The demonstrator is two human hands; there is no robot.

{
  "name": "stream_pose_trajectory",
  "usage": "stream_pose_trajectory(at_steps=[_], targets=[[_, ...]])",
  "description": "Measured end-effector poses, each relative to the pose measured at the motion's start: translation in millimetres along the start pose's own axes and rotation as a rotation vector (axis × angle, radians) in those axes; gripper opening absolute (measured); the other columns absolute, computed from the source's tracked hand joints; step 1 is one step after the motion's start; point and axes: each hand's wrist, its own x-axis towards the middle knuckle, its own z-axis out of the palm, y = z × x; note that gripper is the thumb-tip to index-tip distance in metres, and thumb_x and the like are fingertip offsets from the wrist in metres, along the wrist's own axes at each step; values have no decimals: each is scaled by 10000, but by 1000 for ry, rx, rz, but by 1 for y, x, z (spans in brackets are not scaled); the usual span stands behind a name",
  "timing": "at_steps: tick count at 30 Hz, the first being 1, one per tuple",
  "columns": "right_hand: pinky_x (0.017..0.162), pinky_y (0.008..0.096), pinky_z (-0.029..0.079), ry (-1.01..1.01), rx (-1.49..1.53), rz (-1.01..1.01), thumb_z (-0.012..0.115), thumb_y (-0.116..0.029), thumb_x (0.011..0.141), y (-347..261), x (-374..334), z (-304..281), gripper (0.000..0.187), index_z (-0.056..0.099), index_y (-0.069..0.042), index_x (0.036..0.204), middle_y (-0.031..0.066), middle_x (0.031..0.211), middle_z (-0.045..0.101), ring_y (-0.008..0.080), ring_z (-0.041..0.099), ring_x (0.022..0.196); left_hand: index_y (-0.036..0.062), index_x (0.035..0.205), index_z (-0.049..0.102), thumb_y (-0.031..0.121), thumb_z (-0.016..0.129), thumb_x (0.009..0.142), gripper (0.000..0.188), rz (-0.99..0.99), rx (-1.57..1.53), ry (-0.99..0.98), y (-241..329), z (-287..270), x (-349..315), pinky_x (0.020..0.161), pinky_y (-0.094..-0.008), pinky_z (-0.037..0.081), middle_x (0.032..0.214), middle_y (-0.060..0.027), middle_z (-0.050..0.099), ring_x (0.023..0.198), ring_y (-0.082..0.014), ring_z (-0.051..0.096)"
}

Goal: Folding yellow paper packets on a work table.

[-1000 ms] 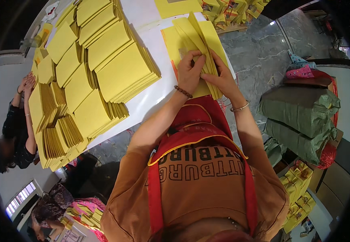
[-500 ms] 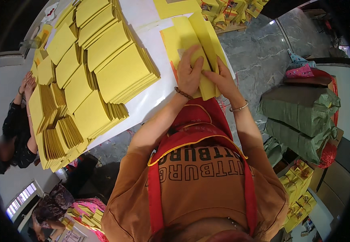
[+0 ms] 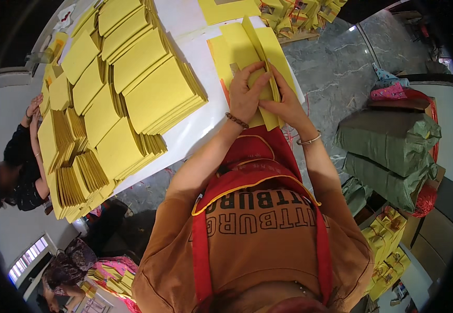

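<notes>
At the right end of the white table, a folded yellow paper sheet (image 3: 239,44) lies over other yellow paper, with its fold standing up as a narrow ridge. My left hand (image 3: 246,93) is closed on the left side of that fold, thumb and fingertips bent against the paper. From the right side, my right hand (image 3: 287,101) grips the same fold, its thumb on the near part and its fingers behind the ridge. The hands nearly meet across the paper. Some right fingertips are hidden by the ridge.
Stacks of folded yellow paper (image 3: 156,96) cover the table's left side. Another yellow sheet (image 3: 229,11) lies at the far edge. Beyond it are tied yellow bundles (image 3: 297,15). Green wrapped bales (image 3: 385,135) stand at right. A co-worker's hands (image 3: 34,104) touch the table's left edge.
My left fingers have curled up against the fold, and my right fingers have shifted along it. The raised flap has closed into a narrower ridge. The co-worker at left has shifted slightly.
</notes>
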Motion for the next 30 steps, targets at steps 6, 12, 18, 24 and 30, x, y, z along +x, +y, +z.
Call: stream_pose_trajectory(at_steps=[6, 12, 18, 24, 30], targets=[[994, 282, 309, -35, 72, 81, 670, -52, 709, -7, -1, -1, 838, 182, -13, 1390, 114, 1359, 320, 180, 338, 1227, 21, 943, 598, 175, 614, 810, 204, -80, -61, -8, -6, -2, -1, 729, -284, 432, 857, -92, 588, 811, -185, 555], [984, 264, 309, 3, 264, 87, 620, -68, 774, 0, -3, -5, 755, 186, -22, 1391, 89, 1348, 336, 160, 364, 1202, 15, 926, 520, 80, 552, 827, 122, -126, -176, 9, 1, -5, -3, 629, -227, 404, 822, -26, 535, 736, -88, 492], [1001, 267, 279, -10, 334, 171, 609, -107, 806, -1, -2, -1, 707, 207, -2, 1379, 88, 1355, 315, 152, 328, 1225, 7, 1031, 482, 58, 502, 831, 207, 15, -156, 133, 0, 1, -4, 704, -221, 403, 926, -53, 540, 813, -94, 495], [1022, 310, 269, -10, -41, -54, 655, -153, 773, 7, 2, 1, 764, 208, 17, 1369, 142, 1354, 314, 219, 308, 1255, -22, 1197, 457, 83, 548, 839, 384, -121, -226, -34, 14, -6, -1, 846, -240, 407, 1118, -95, 527, 998, -137, 505], [1043, 337, 239, -26, -183, -109, 696, -197, 734, 2, 2, 1, 841, 191, 30, 1367, 179, 1367, 278, 262, 256, 1290, -19, 1178, 481, 118, 640, 797, 435, -163, -360, -76, 12, -6, 0, 838, -249, 434, 1111, -92, 538, 987, -135, 513]])
